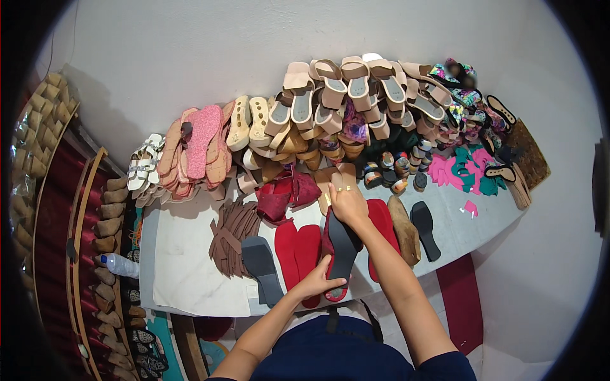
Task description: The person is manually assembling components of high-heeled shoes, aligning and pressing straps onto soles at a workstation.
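A dark grey shoe sole (346,243) with red material along its edge is between my hands, close to the table's front edge. My left hand (319,278) closes on its near end, thumb lying across the grey face. At the far end, my right hand (348,203) is wrapped over it, its fingers partly hidden. Red insoles (309,247) lie just to the left, and another red piece (380,230) is on the right. A wooden shoe last (404,232) and a black sole (425,230) sit farther right. Dark grey soles (260,263) rest at the left.
Stacked beige heeled sandals (358,89) stand along the wall. Pink insoles (205,143) are piled at the back left. Brown strips (233,238) and dark red uppers (287,193) lie mid-table. Pink and green scraps (467,168) are at right. Racks of lasts (111,211) stand left.
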A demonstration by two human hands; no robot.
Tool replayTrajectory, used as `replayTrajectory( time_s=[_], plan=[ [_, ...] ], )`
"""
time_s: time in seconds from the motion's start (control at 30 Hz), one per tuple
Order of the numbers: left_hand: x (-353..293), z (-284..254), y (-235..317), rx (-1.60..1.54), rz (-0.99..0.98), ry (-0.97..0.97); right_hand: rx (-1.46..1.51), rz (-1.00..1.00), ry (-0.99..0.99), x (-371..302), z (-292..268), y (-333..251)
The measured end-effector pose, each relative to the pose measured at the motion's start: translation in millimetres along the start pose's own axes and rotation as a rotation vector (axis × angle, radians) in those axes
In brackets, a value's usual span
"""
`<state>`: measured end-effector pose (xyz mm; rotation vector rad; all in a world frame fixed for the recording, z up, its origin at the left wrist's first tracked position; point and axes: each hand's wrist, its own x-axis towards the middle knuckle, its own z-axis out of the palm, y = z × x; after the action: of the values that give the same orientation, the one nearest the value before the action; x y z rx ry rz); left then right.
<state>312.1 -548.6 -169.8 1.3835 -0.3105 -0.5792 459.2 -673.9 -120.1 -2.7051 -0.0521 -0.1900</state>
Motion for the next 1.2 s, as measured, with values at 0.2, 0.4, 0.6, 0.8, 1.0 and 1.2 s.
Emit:
replayTrajectory(
  time_s=[0.2, 0.4, 0.6, 0.8, 1.0, 1.2],
  plan=[
    [-8, -2, 13, -0.070, -0.092, -0.079, -0.012, 0.008, -0.033, -7, -4, -8],
    [-6, -1, 2, 0.267, 0.022, 0.003, -0.001, 0.077, -0.024, -10, -7, -10],
    [-6, -9, 6, 0.202, -0.017, -0.054, 0.007, 0.125, -0.054, -12, -11, -12],
    [-13, -13, 14, -0.255, -0.119, -0.357, 0.015, 0.096, -0.007, -9, -11, 1],
    [-10, -25, -19, -0.136, -0.115, -0.263, 0.083, 0.039, -0.027, -7, -23, -6],
    [15, -7, 14, -0.734, -0.282, -0.184, 0.211, 0.064, 0.007, -3, -17, 9]
  ],
)
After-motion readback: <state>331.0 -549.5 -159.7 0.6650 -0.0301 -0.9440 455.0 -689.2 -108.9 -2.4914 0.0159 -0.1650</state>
